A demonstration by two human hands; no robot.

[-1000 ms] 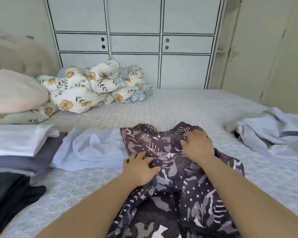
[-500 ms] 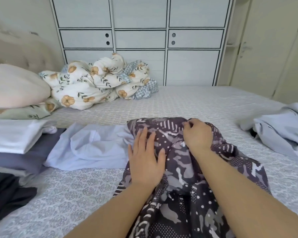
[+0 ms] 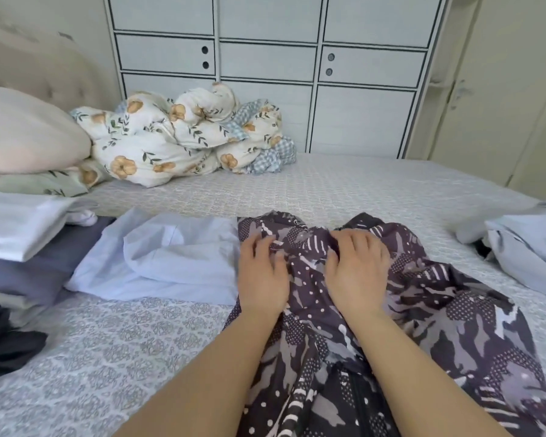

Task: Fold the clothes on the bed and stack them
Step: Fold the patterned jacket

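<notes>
Now, at the far left, a stack of folded clothes [image 3: 22, 244] sits at the bed's edge, white on top of grey-blue layers, with a dark garment [image 3: 4, 339] heaped below it; it lies where it lay half a second ago. Just beside the stack, a pale blue shirt [image 3: 158, 260] lies flat on the patterned bedspread [image 3: 108, 351], unmoved, its right edge tucked under the dark patterned garment [image 3: 423, 313] in the middle. The left hand [image 3: 262, 272] rests on that garment's upper left part; half a second ago its fingers were straight and pressed flat, and now they are bent, the fingertips digging into a fold of the cloth near the top edge. The right hand [image 3: 356, 266] has slid left toward it, so the two hands are now close together, and its fingers curl down into the bunched fabric, gripping a ridge of it as before. The garment itself spreads wider to the right than it did, its lower part trailing toward the viewer between and beside the forearms. Farther back, a floral duvet [image 3: 177, 137] is bundled against the white wardrobe [image 3: 265, 58], beside a cream pillow [image 3: 22, 130]. At the far right a crumpled light blue garment [image 3: 524, 241] waits unfolded, well apart from the hands.
</notes>
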